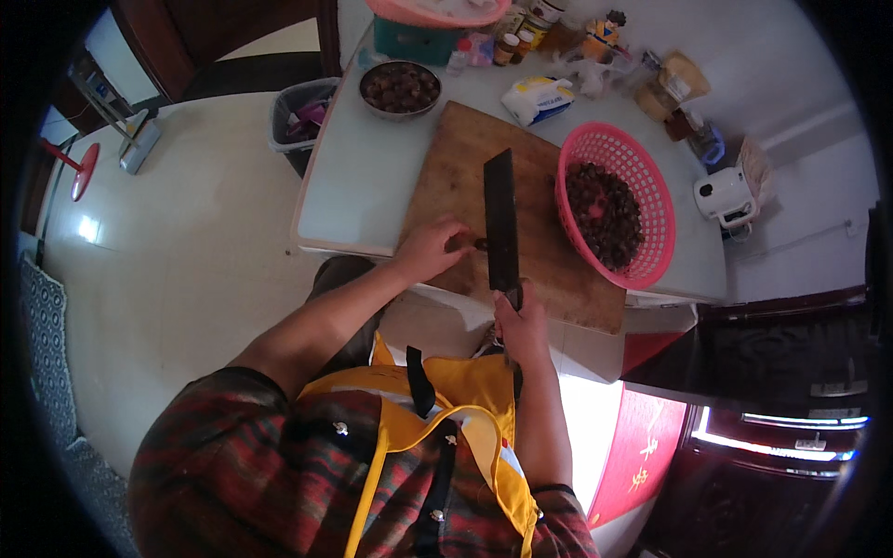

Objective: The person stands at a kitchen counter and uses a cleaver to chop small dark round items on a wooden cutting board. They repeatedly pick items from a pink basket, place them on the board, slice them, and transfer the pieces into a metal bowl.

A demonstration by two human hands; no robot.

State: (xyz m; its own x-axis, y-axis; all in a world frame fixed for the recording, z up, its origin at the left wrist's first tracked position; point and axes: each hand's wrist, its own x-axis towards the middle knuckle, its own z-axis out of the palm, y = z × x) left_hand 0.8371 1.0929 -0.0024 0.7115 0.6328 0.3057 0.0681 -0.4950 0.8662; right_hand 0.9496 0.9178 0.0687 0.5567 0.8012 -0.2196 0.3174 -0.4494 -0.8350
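My right hand (523, 321) grips the handle of a dark cleaver (501, 216), its broad blade pointing away from me over the wooden cutting board (453, 167). To the left of the blade, my left hand (432, 250) is low over the board with thumb and forefinger apart. A small dark nut (481, 244), perhaps a chestnut, lies just beyond those fingertips, close against the blade. Whether the fingers touch it is unclear. At the board's right side, a pink plastic colander basket (668, 209) leans, holding many dark brown nuts (605, 216).
A metal bowl (366, 103) of brown nuts stands at the table's (356, 174) back left. Behind the board lies a white and yellow packet (537, 99). Jars (513, 49) and a white electric appliance (722, 195) line the wall. A lined trash bin (279, 125) stands left of the table.
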